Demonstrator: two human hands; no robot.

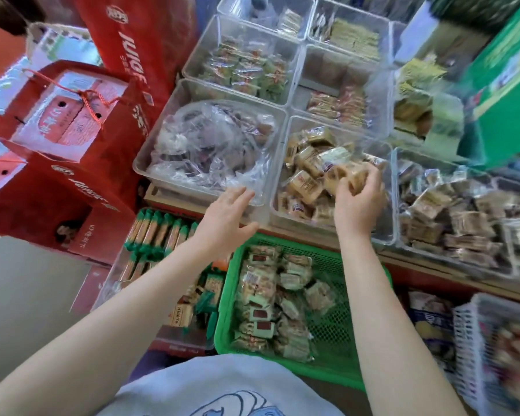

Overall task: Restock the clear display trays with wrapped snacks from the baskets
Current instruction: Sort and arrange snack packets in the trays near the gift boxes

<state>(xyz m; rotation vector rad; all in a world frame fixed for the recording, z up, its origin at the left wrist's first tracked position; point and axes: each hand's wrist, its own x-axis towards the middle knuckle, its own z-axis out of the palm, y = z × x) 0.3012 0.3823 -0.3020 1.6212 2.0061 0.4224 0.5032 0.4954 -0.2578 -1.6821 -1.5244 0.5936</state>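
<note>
Green basket (336,360) of wrapped snacks (270,298) sits nearest; right hand (356,202) grasps brown packets (350,175) over the clear tray (275,187), left hand (227,217) open and empty; best lower them flat into gaps, not drop.

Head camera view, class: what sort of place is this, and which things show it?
Probably a small snack shop: clear display trays filled with wrapped snacks, a green basket of restocking packets, and stacked red gift boxes.
</note>
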